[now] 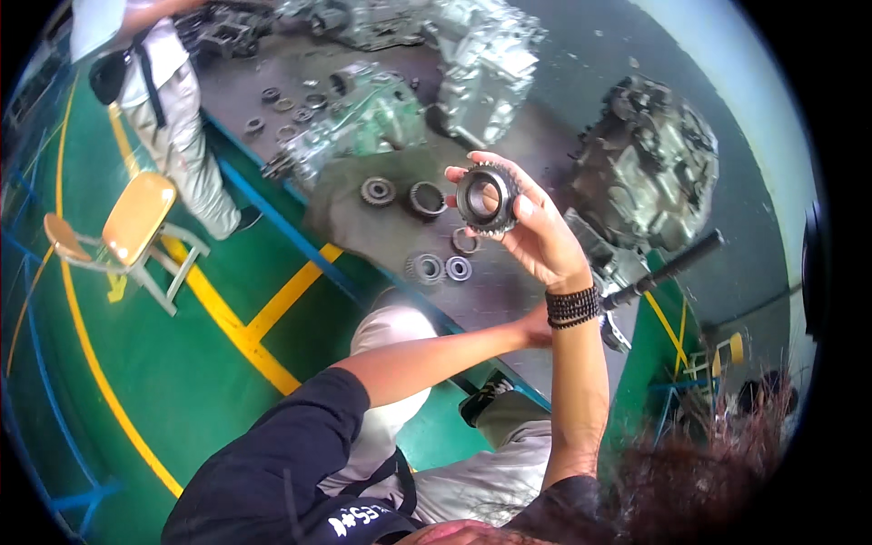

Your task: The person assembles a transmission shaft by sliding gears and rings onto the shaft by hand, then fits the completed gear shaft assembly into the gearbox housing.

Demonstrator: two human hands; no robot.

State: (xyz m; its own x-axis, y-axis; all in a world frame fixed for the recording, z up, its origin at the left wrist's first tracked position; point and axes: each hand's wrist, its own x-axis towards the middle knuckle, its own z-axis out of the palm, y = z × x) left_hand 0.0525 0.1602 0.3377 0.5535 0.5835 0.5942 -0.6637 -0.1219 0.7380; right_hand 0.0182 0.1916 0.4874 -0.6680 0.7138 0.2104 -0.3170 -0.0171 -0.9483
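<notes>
My right hand (543, 225) is raised over the workbench with a toothed gear ring (466, 205) in its grip. The fingers reach round the far side and the thumb presses the near right rim; palm shows through the bore. A dark beaded bracelet (573, 308) circles that wrist. My left hand (538, 328) is mostly hidden behind the right wrist, its fingers out of sight. Close by, a dark rod (668, 270) slants up to the right; whether the left hand touches it, I cannot tell. Below the raised gear lie a thin ring (466, 241), a gear (423, 268) and a bearing (458, 269).
Another gear (377, 191) and a wide ring (425, 199) lie farther left. Metal housings (490, 68) stand at the back, with a large gearbox casing (649, 168) at right. Across the bench's left side stands another person (177, 118), near a chair (141, 216) on the green floor.
</notes>
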